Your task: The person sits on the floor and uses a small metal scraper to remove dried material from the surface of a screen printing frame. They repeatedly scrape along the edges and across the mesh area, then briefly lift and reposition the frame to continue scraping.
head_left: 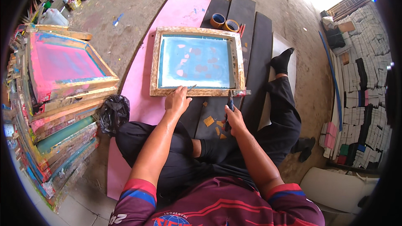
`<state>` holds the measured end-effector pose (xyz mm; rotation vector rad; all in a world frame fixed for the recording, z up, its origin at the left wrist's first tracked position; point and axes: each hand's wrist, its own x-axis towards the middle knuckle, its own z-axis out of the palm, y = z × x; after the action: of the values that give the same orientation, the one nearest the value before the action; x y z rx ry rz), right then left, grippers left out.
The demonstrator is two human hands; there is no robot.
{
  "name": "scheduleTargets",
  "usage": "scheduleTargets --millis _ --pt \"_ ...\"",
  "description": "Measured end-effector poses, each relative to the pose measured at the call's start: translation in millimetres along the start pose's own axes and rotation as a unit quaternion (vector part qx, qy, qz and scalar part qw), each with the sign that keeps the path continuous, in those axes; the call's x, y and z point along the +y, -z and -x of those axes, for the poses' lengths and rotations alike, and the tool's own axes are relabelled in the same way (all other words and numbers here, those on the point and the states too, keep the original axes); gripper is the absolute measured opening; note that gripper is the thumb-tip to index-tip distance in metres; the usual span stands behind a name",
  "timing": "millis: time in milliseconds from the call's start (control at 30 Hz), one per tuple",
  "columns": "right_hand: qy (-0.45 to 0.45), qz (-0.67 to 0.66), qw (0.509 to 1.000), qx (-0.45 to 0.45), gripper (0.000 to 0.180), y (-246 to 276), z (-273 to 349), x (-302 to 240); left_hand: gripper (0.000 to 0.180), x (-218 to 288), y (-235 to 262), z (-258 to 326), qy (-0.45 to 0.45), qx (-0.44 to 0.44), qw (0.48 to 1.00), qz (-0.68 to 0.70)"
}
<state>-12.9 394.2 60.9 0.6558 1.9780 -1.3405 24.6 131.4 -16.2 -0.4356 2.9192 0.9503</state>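
Fingers of the left hand (177,101) are pressing flat on the wooden screen frame (197,92) lying on the floor mats, while the right hand (234,119) is gripping dark scissors (229,108); bracing firmly should be steadying cleaner trimming.

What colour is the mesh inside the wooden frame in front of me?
Light blue with pinkish blotches, on the screen frame; head view.
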Motion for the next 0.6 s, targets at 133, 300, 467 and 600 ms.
scheduleTargets --millis 133,300,467,600 --pt "-0.023 0.002 1.000 -0.021 0.041 14 -3 14 0.054 8 5 -1 0.010 -0.014 1.000 0.008" --pt "-0.052 -0.003 0.999 -0.016 0.042 18 -8 18 0.055 1 -5 -3 -0.008 0.016 0.998 0.057" --pt "-0.055 -0.006 0.998 -0.020 0.044 20 -14 17 0.057 5 -3 -4 0.001 0.010 0.997 0.076" --pt "-0.049 0.004 0.998 -0.033 0.047 18 -14 14 0.059 -9 -19 -7 -0.021 0.036 0.995 0.089"
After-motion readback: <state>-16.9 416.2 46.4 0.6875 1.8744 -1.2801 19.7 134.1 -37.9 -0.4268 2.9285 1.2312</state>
